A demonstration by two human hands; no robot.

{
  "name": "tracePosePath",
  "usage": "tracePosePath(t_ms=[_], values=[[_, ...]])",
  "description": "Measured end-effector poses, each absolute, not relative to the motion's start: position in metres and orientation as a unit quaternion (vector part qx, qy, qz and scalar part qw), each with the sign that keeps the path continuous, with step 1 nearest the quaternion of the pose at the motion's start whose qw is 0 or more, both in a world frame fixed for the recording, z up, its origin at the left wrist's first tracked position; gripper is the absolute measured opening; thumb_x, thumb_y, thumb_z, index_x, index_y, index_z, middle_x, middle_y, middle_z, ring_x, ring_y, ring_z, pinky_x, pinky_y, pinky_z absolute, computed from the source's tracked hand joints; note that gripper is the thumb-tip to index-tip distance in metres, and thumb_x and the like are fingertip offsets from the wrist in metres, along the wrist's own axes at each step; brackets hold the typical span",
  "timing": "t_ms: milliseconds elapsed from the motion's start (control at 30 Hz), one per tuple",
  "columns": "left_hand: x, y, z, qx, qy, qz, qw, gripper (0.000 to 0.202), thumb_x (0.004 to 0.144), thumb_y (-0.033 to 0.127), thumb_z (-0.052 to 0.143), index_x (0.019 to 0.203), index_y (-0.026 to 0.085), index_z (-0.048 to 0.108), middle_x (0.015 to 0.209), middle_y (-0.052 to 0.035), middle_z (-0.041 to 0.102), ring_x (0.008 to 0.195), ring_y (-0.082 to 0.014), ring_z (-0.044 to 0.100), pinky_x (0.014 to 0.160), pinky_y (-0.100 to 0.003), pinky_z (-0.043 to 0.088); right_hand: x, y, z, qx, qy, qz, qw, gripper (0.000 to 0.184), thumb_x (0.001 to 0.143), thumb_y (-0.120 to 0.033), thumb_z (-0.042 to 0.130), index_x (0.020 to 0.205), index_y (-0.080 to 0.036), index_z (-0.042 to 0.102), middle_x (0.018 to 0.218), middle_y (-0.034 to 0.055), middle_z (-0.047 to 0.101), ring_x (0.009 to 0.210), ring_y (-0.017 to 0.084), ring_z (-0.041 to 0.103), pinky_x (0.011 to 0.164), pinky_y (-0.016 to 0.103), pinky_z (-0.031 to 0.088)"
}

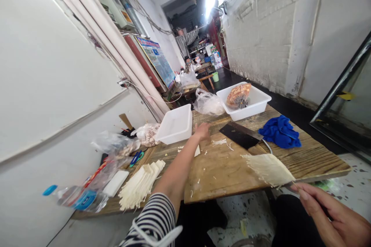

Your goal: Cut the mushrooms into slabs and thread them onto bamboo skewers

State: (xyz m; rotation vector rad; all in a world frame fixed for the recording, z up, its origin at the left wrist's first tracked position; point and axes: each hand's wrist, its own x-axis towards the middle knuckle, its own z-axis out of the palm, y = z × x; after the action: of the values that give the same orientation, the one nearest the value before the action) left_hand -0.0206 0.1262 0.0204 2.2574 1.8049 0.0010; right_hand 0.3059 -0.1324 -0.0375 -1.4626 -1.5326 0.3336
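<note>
My right hand (333,212) pinches the thin stick of a skewer holding a flat, pale, fringed food sheet (272,170), perhaps enoki mushrooms, over the near right corner of the wooden cutting board (217,177). My left arm stretches across the table. At its end my left hand (202,131) reaches down at the board's far edge, fingers extended, beside an empty white tray (175,123); its fingertips are small and hard to make out. Left of my forearm lies a stack of similar fringed pieces (142,185). Pale shreds (220,142) are scattered on the board.
A cleaver (240,135) lies at the board's far right, near a blue cloth (280,131). Behind are a clear plastic bag (209,102) and a white tub (249,112) with a bagged item. A water bottle (78,197) and blue-green cutter (136,158) lie left.
</note>
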Motion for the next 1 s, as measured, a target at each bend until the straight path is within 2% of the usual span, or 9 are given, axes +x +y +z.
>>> tracePosePath(t_ms=[100, 167, 233, 333, 467, 733, 900, 1000], values=[[-0.002, 0.114, 0.013, 0.821, 0.555, 0.014, 0.136, 0.033, 0.085, 0.037, 0.065, 0.112, 0.019, 0.063, 0.119, -0.0070, 0.062, 0.110, -0.0233, 0.057, 0.098, -0.045, 0.042, 0.308, -0.130, -0.044, -0.590, -0.649, 0.133, 0.462, 0.031, 0.091, -0.054, 0.045, 0.111, -0.036, 0.060, 0.101, -0.0036, 0.071, 0.081, 0.017, 0.069, 0.072, 0.028, 0.060], [0.007, 0.107, 0.006, 0.835, 0.531, 0.022, 0.141, 0.030, 0.079, 0.037, 0.070, 0.104, 0.021, 0.067, 0.110, -0.0050, 0.067, 0.106, -0.0231, 0.059, 0.096, -0.039, 0.041, 0.308, -0.129, -0.046, -0.587, -0.651, 0.129, 0.465, 0.031, 0.091, -0.054, 0.046, 0.111, -0.035, 0.060, 0.100, -0.0042, 0.071, 0.081, 0.016, 0.069, 0.073, 0.026, 0.059], [0.010, 0.102, 0.000, 0.841, 0.522, 0.033, 0.140, 0.023, 0.080, 0.035, 0.068, 0.099, 0.022, 0.069, 0.104, -0.0040, 0.069, 0.103, -0.0226, 0.060, 0.093, -0.036, 0.041, 0.307, -0.129, -0.046, -0.587, -0.650, 0.127, 0.466, 0.030, 0.092, -0.053, 0.047, 0.111, -0.034, 0.060, 0.101, -0.0043, 0.071, 0.084, 0.015, 0.069, 0.076, 0.024, 0.058], [0.007, 0.100, -0.002, 0.847, 0.510, 0.044, 0.141, 0.021, 0.080, 0.032, 0.067, 0.098, 0.022, 0.069, 0.105, -0.0038, 0.069, 0.104, -0.0230, 0.059, 0.091, -0.034, 0.040, 0.304, -0.130, -0.041, -0.582, -0.651, 0.128, 0.469, 0.030, 0.092, -0.052, 0.048, 0.112, -0.033, 0.060, 0.102, -0.0042, 0.071, 0.086, 0.014, 0.068, 0.079, 0.023, 0.056], [0.001, 0.099, -0.001, 0.856, 0.493, 0.054, 0.145, 0.016, 0.080, 0.029, 0.067, 0.095, 0.023, 0.071, 0.106, -0.0032, 0.069, 0.106, -0.0221, 0.058, 0.092, -0.033, 0.037, 0.295, -0.129, -0.033, -0.568, -0.668, 0.121, 0.465, 0.030, 0.094, -0.049, 0.046, 0.112, -0.030, 0.059, 0.099, -0.0031, 0.072, 0.083, 0.014, 0.069, 0.077, 0.021, 0.057], [0.000, 0.087, -0.007, 0.827, 0.519, 0.133, 0.170, 0.009, 0.081, 0.027, 0.065, 0.082, 0.019, 0.069, 0.094, -0.0052, 0.070, 0.097, -0.0224, 0.059, 0.094, -0.037, 0.034, 0.275, -0.124, -0.009, -0.516, -0.701, 0.078, 0.486, 0.023, 0.094, -0.041, 0.047, 0.104, -0.027, 0.062, 0.093, -0.0027, 0.073, 0.079, 0.012, 0.070, 0.069, 0.016, 0.055], [0.000, 0.070, -0.011, 0.779, 0.531, 0.241, 0.230, 0.005, 0.079, 0.024, 0.066, 0.077, 0.020, 0.069, 0.087, -0.0035, 0.071, 0.092, -0.0214, 0.060, 0.102, -0.042, 0.029, 0.261, -0.121, -0.007, -0.512, -0.693, 0.117, 0.494, 0.024, 0.092, -0.040, 0.050, 0.096, -0.023, 0.066, 0.089, 0.0000, 0.073, 0.076, 0.014, 0.070, 0.068, 0.019, 0.057], [0.003, 0.061, -0.012, 0.721, 0.540, 0.332, 0.280, 0.006, 0.079, 0.025, 0.065, 0.078, 0.020, 0.068, 0.086, -0.0032, 0.071, 0.089, -0.0197, 0.060, 0.099, -0.040, 0.034, 0.256, -0.118, -0.008, -0.516, -0.686, 0.127, 0.498, 0.026, 0.091, -0.042, 0.050, 0.094, -0.023, 0.067, 0.089, 0.0007, 0.073, 0.076, 0.015, 0.070, 0.070, 0.021, 0.057]])
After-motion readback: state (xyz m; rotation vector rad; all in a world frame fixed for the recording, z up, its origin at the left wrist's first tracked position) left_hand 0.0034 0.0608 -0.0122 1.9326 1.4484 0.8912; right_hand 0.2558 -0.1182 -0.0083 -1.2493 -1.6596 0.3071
